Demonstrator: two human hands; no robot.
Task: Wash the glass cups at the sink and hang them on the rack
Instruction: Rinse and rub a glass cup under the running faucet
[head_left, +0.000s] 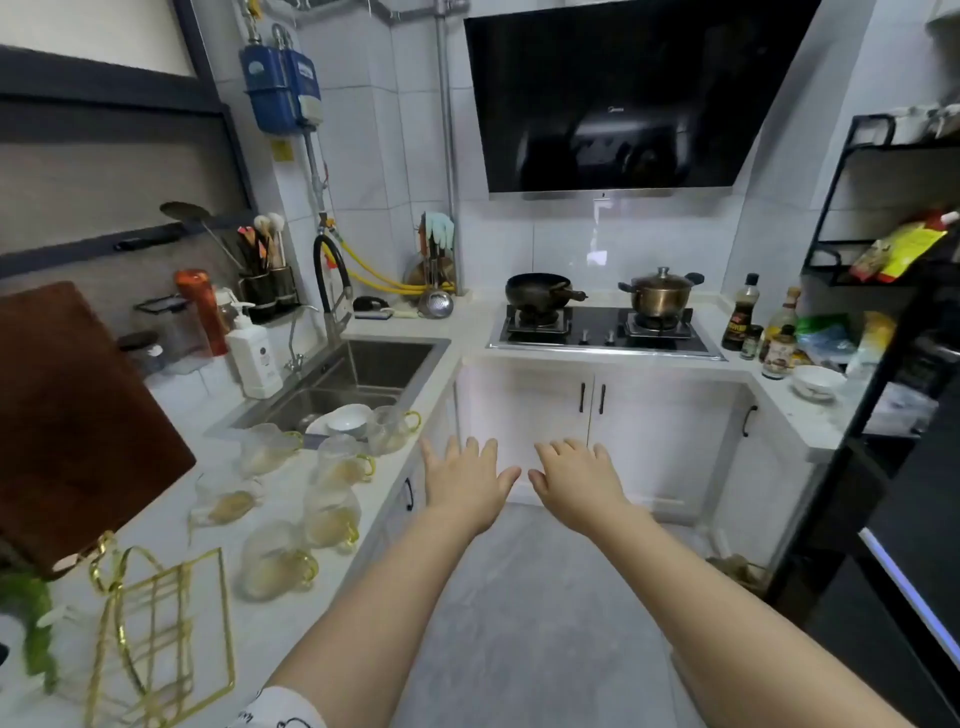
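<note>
both arms are stretched forward over a grey floor (524, 597), palms down. the left hand (462, 480) and the right hand (579, 480) are held side by side with fingers spread and straight, and nothing is gripped by either. to the left of the left hand, a white marble-look countertop (171, 535) is seen, and on it six glass cups (332, 512) with gold handles are stood in a loose cluster, some with a yellowish residue inside; the nearest one (387, 428) is placed just beside the left fingertips at the sink's edge. beyond the cups, a steel sink (363, 371) is set into the counter, with a white bowl (348, 418) laid in it and a white pump bottle (254, 353) stood at its rim. a gold wire rack (161, 644) is found nearer the body, far left of the wrist, next to a brown cutting board (72, 421). ahead of both hands, white cabinet doors (592, 415) are seen under a gas hob (605, 327), on which a black pan (540, 291) and a lidded pot (662, 293) are set below a black range hood (623, 93).
</note>
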